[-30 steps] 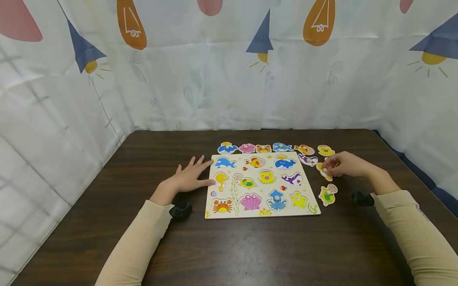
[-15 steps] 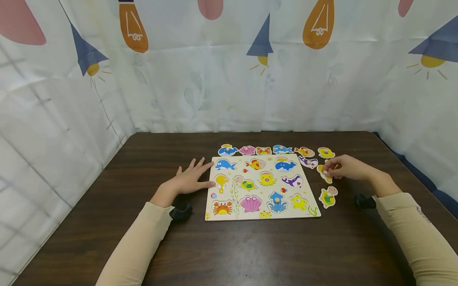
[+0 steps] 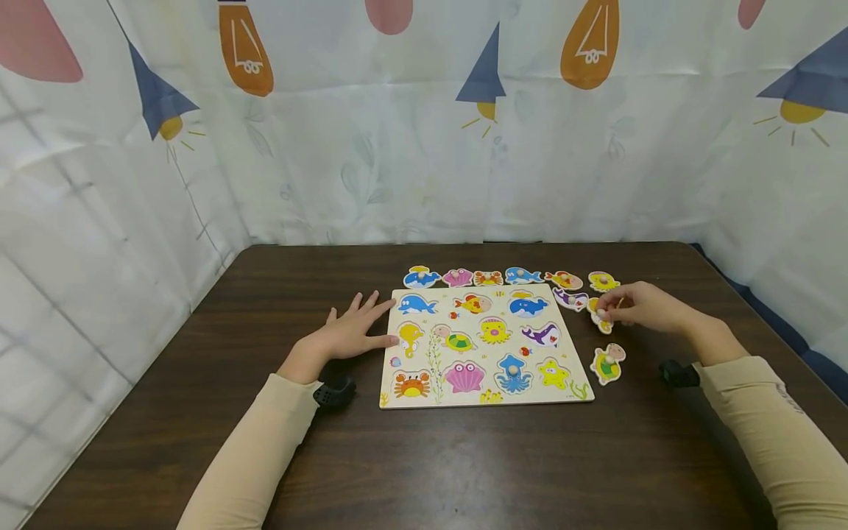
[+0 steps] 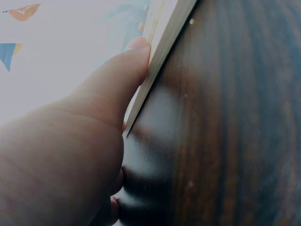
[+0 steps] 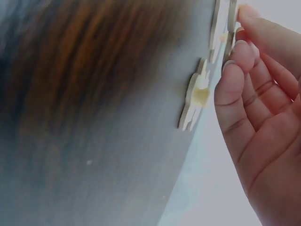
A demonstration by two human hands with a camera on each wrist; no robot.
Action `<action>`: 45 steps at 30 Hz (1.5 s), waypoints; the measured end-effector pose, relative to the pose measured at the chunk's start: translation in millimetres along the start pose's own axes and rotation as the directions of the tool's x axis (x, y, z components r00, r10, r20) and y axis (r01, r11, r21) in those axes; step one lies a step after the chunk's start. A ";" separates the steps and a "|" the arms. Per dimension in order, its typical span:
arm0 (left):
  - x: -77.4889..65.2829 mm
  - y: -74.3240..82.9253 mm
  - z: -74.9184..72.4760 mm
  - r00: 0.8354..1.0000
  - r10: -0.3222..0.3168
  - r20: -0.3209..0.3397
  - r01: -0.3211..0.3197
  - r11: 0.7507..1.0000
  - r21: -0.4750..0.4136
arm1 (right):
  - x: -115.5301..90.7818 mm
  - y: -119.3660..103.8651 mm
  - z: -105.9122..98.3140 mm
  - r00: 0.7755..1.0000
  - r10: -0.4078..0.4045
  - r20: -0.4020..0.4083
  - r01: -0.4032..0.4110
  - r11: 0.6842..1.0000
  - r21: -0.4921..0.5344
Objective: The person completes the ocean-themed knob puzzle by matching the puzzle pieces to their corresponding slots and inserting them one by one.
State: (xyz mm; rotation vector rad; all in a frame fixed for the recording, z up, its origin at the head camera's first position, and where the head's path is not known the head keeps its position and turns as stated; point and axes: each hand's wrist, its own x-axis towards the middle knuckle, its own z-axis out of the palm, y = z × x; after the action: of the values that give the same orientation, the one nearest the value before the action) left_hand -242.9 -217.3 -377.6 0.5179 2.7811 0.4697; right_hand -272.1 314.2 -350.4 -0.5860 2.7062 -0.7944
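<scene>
In the head view, my left hand [image 3: 347, 331] lies with fingers spread at the left edge of a wooden peg puzzle board [image 3: 486, 294] printed with sea animals. Its thumb presses on the board's rim [image 4: 162, 59], as the left wrist view shows. Just beyond the board's right side, my right hand [image 3: 642, 305] pinches a yellow seahorse puzzle piece [image 3: 603, 324] by its knob, close over the table. The fingertips hide the piece's upper part. Nearer to me lies a turtle piece [image 3: 607, 364]. A knobbed squid piece [image 3: 513, 375] sits in the board.
Along the board's far edge lie a spouting whale [image 3: 421, 278], a shell [image 3: 458, 277], a crab [image 3: 488, 278], a blue whale [image 3: 523, 276] and a fish piece [image 3: 564, 280]. An octopus [image 3: 603, 281] and a purple whale piece [image 3: 570, 299] are beside my right hand. A patterned curtain [image 3: 424, 177] surrounds the dark table [image 3: 424, 471].
My right hand has shifted slightly away from me with the seahorse piece, which has turned a little. The left hand and the board stay in place.
</scene>
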 end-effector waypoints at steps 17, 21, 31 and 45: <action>-1.1 1.3 -0.3 1.000 -0.001 -0.006 0.001 1.000 0.003 | 0.6 -40.4 4.8 0.989 -0.146 -0.027 0.146 0.989 -0.020; -1.0 1.7 -0.7 1.000 -0.004 -0.004 0.004 1.000 -0.002 | 1.3 -51.0 6.7 0.979 -0.194 -0.057 0.192 0.980 -0.045; -2.8 1.4 -1.3 1.000 0.006 -0.004 -0.006 1.000 -0.010 | 12.3 -81.6 14.0 0.956 -0.290 -0.048 0.286 0.956 -0.068; -1.3 0.8 0.2 1.000 0.003 -0.005 -0.003 1.000 0.004 | 42.3 -112.6 28.7 0.924 -0.383 -0.022 0.380 0.922 -0.071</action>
State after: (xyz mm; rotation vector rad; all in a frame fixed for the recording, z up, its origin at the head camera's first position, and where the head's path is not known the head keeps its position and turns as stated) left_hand -241.4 -217.0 -377.2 0.5229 2.7870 0.4663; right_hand -265.1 195.5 -316.2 -1.1511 2.6928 -0.8113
